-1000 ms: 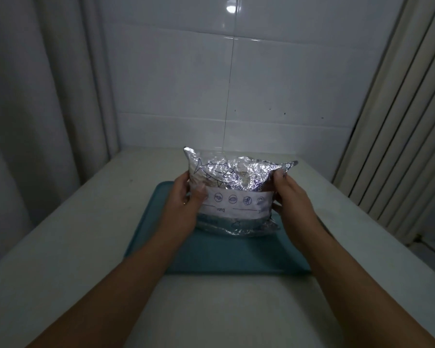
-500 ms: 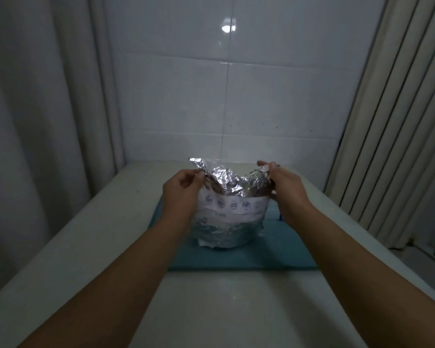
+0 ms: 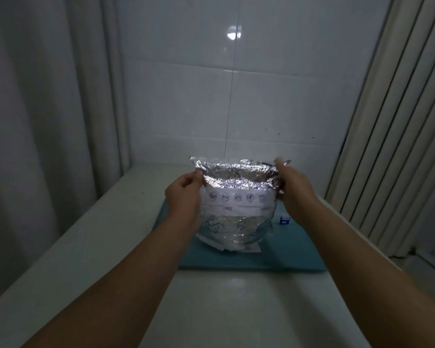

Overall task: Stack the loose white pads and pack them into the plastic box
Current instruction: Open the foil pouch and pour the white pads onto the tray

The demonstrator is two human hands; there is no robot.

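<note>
A: How far along are we?

B: Barely begun, we judge. No loose white pads or plastic box show. Our left hand (image 3: 183, 194) and right hand (image 3: 293, 183) pinch the top corners of a crinkly silver foil bag (image 3: 236, 212) with curled fingers (image 3: 278, 164).

A: And where does it sit?

B: Upright on the smooth teal mat (image 3: 294, 249), on the glossy pale desk (image 3: 236, 310).

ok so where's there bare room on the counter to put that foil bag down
Bare white counter lies between the forearms, in front of the teal mat, and left of the mat toward the curtain. The mat's middle is crowded: the foil bag, pinched by left hand and right hand.
</note>
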